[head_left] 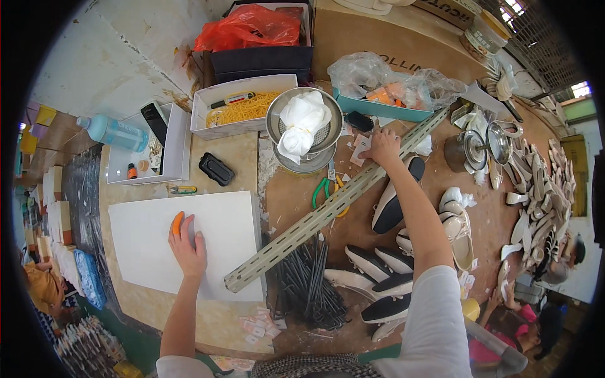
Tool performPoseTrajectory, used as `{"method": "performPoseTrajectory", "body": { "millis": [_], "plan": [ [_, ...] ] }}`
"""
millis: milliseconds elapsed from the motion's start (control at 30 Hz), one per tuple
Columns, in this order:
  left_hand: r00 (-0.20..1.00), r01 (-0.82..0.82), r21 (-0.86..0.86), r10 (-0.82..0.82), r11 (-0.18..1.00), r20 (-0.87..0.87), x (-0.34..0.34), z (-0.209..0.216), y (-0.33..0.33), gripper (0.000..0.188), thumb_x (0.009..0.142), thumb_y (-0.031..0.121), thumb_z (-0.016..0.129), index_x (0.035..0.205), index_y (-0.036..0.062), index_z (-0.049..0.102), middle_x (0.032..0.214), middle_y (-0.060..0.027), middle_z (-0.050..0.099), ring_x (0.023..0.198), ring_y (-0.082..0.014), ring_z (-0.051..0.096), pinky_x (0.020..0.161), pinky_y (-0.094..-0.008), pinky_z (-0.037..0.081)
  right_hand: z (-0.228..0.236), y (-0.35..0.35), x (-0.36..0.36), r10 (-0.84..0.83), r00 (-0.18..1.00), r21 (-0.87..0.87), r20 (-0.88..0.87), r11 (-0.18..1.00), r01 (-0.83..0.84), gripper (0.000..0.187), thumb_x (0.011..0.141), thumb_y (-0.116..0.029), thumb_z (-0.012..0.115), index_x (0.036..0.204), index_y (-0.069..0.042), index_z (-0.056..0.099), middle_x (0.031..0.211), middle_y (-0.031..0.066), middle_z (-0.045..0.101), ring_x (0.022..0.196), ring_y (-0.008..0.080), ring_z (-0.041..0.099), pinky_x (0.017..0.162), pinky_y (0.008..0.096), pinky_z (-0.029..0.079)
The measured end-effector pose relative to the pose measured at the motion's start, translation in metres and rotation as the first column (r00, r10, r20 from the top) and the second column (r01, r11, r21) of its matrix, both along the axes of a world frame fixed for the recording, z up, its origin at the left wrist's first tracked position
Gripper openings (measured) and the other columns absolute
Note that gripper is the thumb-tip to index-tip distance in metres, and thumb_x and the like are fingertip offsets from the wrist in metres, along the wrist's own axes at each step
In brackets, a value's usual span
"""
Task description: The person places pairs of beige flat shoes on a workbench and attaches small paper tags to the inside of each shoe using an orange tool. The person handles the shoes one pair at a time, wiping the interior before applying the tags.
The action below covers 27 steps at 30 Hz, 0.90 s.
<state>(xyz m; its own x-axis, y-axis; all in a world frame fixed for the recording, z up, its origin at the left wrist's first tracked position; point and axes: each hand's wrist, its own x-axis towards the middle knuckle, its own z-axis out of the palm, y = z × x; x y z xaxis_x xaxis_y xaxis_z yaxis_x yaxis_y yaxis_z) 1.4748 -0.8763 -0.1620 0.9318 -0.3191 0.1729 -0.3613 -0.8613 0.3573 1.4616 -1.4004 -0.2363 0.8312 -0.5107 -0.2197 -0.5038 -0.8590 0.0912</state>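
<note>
My left hand (187, 249) rests on a large white box (145, 236), fingers apart and holding nothing. An orange cover wraps one of its fingers. My right hand (382, 149) reaches across a slotted metal angle bar (309, 228) to the far side. Its fingers are spread over the worktop, with the tips at a small pale printed card (361, 150); no firm grip on the card shows. The bar lies diagonally, with its near end over the white box. Beside the right forearm is a pale shoe with a dark sole (397, 196).
Green-handled scissors (321, 191) and a metal stand with crumpled white cloth (304, 123) lie between my hands. Nearby are a bundle of black rods (310, 283), several shoes (378, 271), a metal pot (465, 151) and an open white box with a blue bottle (116, 131). Another person (510, 321) is at the right.
</note>
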Motion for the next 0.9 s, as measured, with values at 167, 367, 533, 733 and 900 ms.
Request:
{"method": "performPoseTrajectory", "body": {
  "millis": [167, 367, 533, 733, 900],
  "plan": [
    [1.0, 0.005, 0.008, -0.005, 1.0, 0.011, 0.0, 0.0, 0.003, 0.042, 0.083, 0.011, 0.053, 0.125, 0.0092, 0.053, 0.138, -0.0141, 0.045, 0.128, -0.0347, 0.037, 0.108, -0.0454, 0.026, 0.008, 0.0, 0.005, 0.014, 1.0, 0.16, -0.017, 0.987, -0.011, 0.063, 0.06, -0.043, 0.083, 0.11, -0.01, 0.065, 0.1, 0.014, 0.068, 0.102, 0.0326, 0.062, 0.089, 0.0475, 0.046],
    [0.999, 0.037, -0.015, -0.036, 0.999, 0.038, 0.002, -0.008, 0.0, 0.042, 0.084, 0.011, 0.054, 0.126, 0.0085, 0.054, 0.137, -0.0152, 0.046, 0.126, -0.0349, 0.039, 0.107, -0.0452, 0.027, 0.003, 0.005, -0.007, 0.05, 0.986, 0.302, 0.161, 0.948, -0.097, 0.045, 0.066, -0.029, 0.077, 0.107, -0.014, 0.068, 0.095, 0.0143, 0.069, 0.096, 0.0303, 0.066, 0.087, 0.0491, 0.047],
    [0.996, 0.06, -0.023, -0.058, 0.998, 0.071, 0.002, -0.007, 0.004, 0.043, 0.084, 0.011, 0.054, 0.127, 0.0079, 0.054, 0.137, -0.0159, 0.047, 0.126, -0.0355, 0.041, 0.106, -0.0459, 0.028, 0.057, 0.012, -0.012, -0.212, 0.874, 0.411, 0.436, 0.912, 0.016, 0.042, 0.073, -0.027, 0.074, 0.11, -0.009, 0.067, 0.102, 0.0181, 0.068, 0.095, 0.0347, 0.066, 0.084, 0.0437, 0.051],
    [0.992, 0.057, -0.03, -0.053, 0.998, 0.115, 0.002, -0.022, 0.019, 0.043, 0.085, 0.015, 0.057, 0.127, 0.0113, 0.053, 0.135, -0.016, 0.048, 0.125, -0.0364, 0.041, 0.106, -0.0473, 0.028, 0.155, 0.13, -0.103, -0.43, 0.895, 0.992, 0.117, 0.016, -0.122, 0.022, 0.089, -0.012, 0.06, 0.11, -0.004, 0.061, 0.084, 0.0042, 0.068, 0.068, 0.0117, 0.065, 0.053, 0.0243, 0.054],
    [0.978, 0.09, -0.03, -0.083, 0.995, 0.189, 0.006, -0.023, 0.015, 0.042, 0.085, 0.021, 0.058, 0.127, 0.0141, 0.053, 0.133, -0.0127, 0.049, 0.126, -0.0328, 0.041, 0.107, -0.0465, 0.028, 0.115, 0.356, -0.231, 0.027, 0.975, 0.935, -0.219, -0.281, 0.217, 0.04, 0.087, -0.021, 0.067, 0.121, -0.001, 0.06, 0.102, 0.0107, 0.067, 0.081, 0.0178, 0.066, 0.062, 0.0315, 0.057]
  ]
}}
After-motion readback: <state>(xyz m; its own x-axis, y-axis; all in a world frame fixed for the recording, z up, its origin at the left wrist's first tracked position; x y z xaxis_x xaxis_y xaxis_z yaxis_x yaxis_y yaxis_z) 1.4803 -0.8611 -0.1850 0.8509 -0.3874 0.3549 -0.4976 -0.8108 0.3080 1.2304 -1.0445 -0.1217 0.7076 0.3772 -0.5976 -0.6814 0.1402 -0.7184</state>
